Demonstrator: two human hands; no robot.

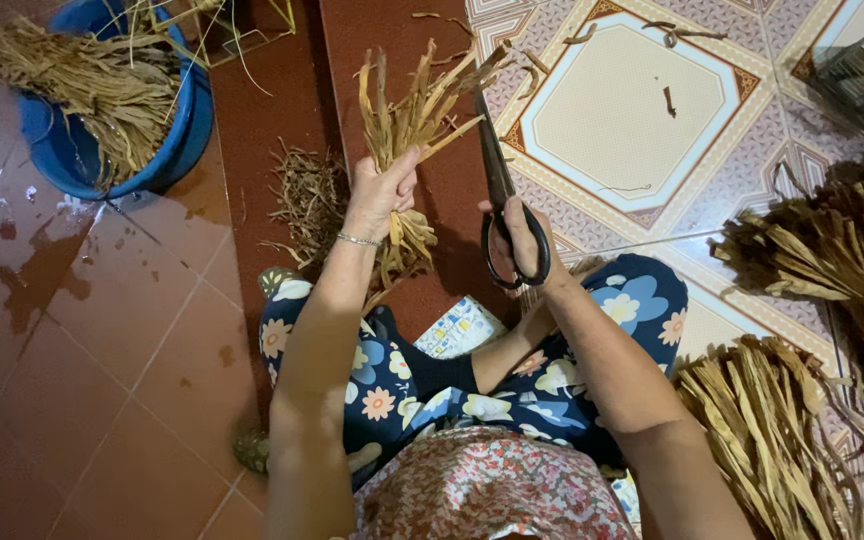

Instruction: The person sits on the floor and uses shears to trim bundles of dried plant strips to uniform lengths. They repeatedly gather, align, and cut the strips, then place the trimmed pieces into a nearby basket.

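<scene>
My left hand (380,195) grips a bunch of dried straw-coloured stalks (414,115) upright over the red floor, their ragged tops fanning out above my fist. My right hand (520,235) holds black-handled scissors (500,185), fingers through the loops. The long blades point up and away, their tips beside the upper ends of the stalks. I sit with legs folded in dark blue flowered trousers (452,390).
A blue tub (177,140) stuffed with dried stalks stands at the upper left beside wet tiles. Cut scraps (307,200) lie left of my hand. Bundles of dried stalks (767,430) lie on the right, on patterned tiles (622,110).
</scene>
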